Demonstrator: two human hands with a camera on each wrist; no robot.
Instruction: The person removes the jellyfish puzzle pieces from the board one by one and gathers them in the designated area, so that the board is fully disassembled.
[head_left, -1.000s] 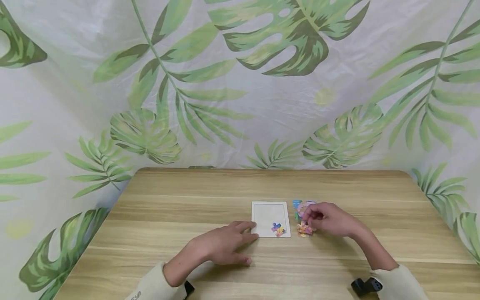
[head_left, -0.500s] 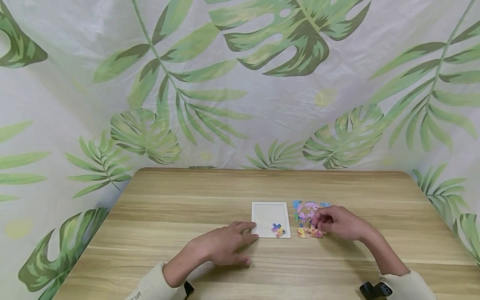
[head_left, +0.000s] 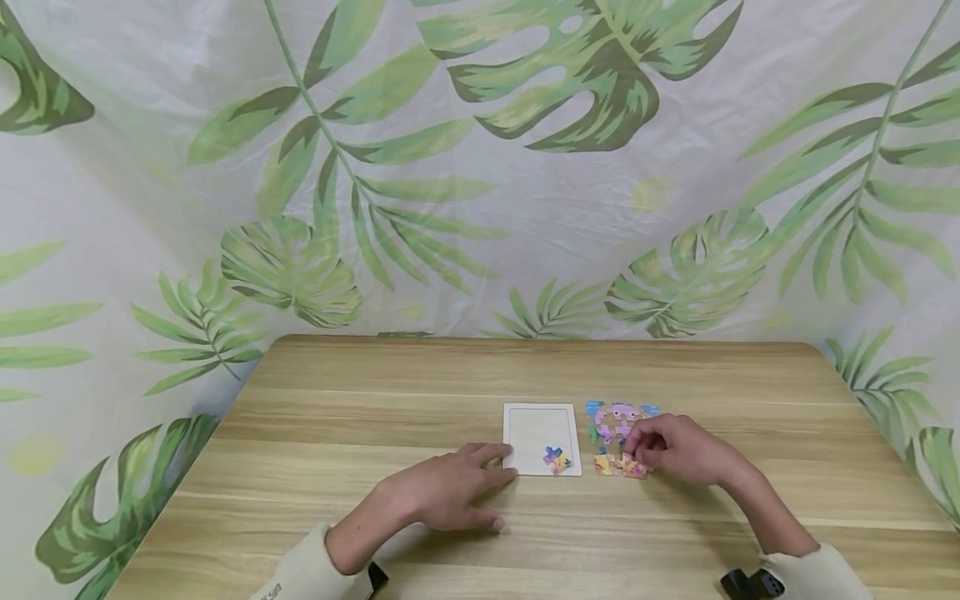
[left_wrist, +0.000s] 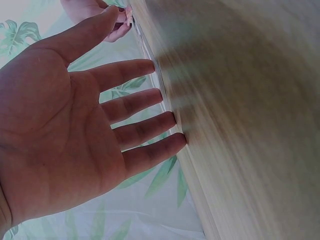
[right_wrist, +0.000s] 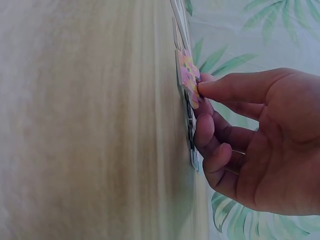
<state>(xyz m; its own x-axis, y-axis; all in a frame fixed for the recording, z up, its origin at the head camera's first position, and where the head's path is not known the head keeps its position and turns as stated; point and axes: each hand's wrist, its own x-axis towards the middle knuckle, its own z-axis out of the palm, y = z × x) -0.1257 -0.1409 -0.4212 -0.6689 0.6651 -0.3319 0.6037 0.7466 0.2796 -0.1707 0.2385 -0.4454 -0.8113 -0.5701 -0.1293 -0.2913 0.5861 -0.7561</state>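
My right hand (head_left: 675,450) pinches a pink and orange jigsaw piece (right_wrist: 188,75) between thumb and index finger. The other fingers are curled beneath, as the right wrist view shows. In the head view that piece is at the lower right of a group of colourful jigsaw pieces (head_left: 611,425), next to a yellow-orange piece (head_left: 604,464). Fingers straight and spread, my left hand (head_left: 450,487) touches the left edge of a white puzzle tray (head_left: 525,429) with its fingertips. A small purple and yellow cluster of joined pieces (head_left: 557,460) lies in the tray's lower right corner.
The wood-grain table (head_left: 375,417) carries the tray and pieces near its middle. Behind it hangs a pale curtain (head_left: 450,275) with green leaf prints. A black wrist camera (head_left: 752,583) is by the right sleeve.
My right hand has moved right and slightly nearer with the pinched piece, uncovering the pink pieces in the group. It barely shifts in the last half second. The left hand stays put.
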